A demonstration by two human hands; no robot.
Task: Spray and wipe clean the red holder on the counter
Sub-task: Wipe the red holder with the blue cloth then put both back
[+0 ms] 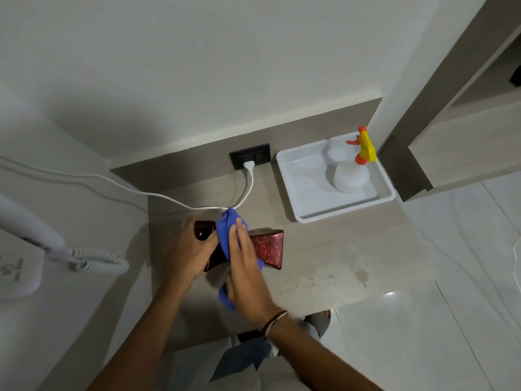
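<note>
two bare hands work on a glossy red holder (267, 246) that sits near the middle of a pale counter (338, 249), seen from above. the wiping looks well under way: a spray bottle (352, 173) with an orange and yellow trigger stands apart in a white tray (298, 210) at the back right, held by no one, so the spraying step seems done. a few wet spots mark the counter to the right of the holder. how much of the holder is already clean cannot be told; its right end shows shiny and uncovered.

the left hand (191, 249) curls around the holder's left end, fingers closed on it, steadying it. the right hand (245, 266) lies nearly flat, fingers stretched forward, pressing a blue cloth (225, 230) against the holder's top; cloth bunches beyond the fingertips and trails below the palm. both forearms reach in from the bottom edge. a white cable (248, 187) runs from a wall socket behind the holder.
</note>
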